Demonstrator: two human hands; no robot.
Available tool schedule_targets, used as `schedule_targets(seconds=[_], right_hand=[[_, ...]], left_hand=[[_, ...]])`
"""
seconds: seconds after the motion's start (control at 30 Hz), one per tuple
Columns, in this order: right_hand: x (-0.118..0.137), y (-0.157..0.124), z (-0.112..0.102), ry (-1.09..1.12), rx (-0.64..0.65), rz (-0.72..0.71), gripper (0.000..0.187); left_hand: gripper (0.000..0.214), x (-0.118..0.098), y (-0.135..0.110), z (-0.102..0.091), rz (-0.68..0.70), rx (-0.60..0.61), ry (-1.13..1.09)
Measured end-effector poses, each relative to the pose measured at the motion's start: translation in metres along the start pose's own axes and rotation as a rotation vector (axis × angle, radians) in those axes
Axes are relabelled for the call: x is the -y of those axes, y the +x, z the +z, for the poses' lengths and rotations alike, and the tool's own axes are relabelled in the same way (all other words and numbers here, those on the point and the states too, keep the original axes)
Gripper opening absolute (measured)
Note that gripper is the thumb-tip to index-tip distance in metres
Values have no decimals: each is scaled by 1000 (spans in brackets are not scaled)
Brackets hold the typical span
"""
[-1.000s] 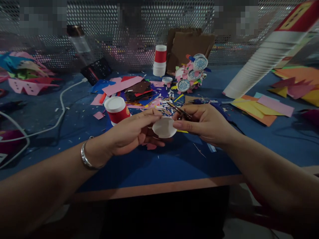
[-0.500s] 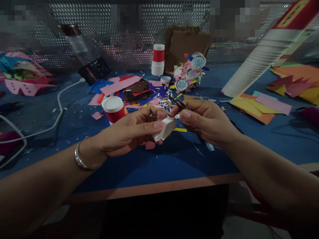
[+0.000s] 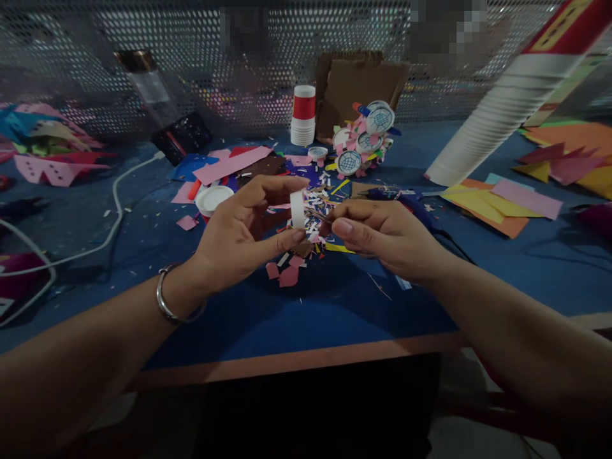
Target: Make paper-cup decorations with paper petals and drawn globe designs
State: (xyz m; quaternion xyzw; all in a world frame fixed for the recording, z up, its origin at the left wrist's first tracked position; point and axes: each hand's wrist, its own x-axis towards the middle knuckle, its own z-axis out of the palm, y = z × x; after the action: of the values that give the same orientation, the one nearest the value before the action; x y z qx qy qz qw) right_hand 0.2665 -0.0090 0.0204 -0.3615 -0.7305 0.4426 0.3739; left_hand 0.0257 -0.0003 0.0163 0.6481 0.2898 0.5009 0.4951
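Observation:
Between its thumb and fingers, my left hand [image 3: 248, 229] grips a short white paper cup piece [image 3: 297, 210], held on edge so that its curved side wall shows. My right hand [image 3: 387, 236] is closed round slim metal tweezers [image 3: 319, 215], whose tips point left at the paper piece. Most of the tool is hidden by the fingers, and whether its tips touch the piece I cannot tell. Below both hands lie paper scraps [image 3: 288, 275] on the blue table. Behind my left hand stands a red and white paper cup [image 3: 213, 199], partly covered.
Farther back are a cup stack [image 3: 304, 115], a pink decorated model with round discs [image 3: 366, 143] and cardboard [image 3: 361, 83]. A tall cup stack [image 3: 507, 121] leans at right beside coloured paper [image 3: 502, 207]. A glue gun [image 3: 415, 207] and a white cable [image 3: 115, 197] lie on the table.
My left hand has turned and lifted the white piece upright, a little left. The tweezers in my right hand have swung from pointing up and away to pointing left at it.

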Motion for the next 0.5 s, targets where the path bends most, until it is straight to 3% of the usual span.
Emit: schedule_targets(seconds=[0.17, 0.37, 0.5], right_hand=[[1, 0, 2, -95, 5, -55, 47], [1, -1, 2, -152, 13, -103, 42], [0, -1, 2, -143, 20, -117, 37]], left_hand=[[49, 6, -1, -3, 92, 27, 68], [45, 5, -2, 1, 68, -22, 124], [44, 5, -3, 1, 132, 5, 137]])
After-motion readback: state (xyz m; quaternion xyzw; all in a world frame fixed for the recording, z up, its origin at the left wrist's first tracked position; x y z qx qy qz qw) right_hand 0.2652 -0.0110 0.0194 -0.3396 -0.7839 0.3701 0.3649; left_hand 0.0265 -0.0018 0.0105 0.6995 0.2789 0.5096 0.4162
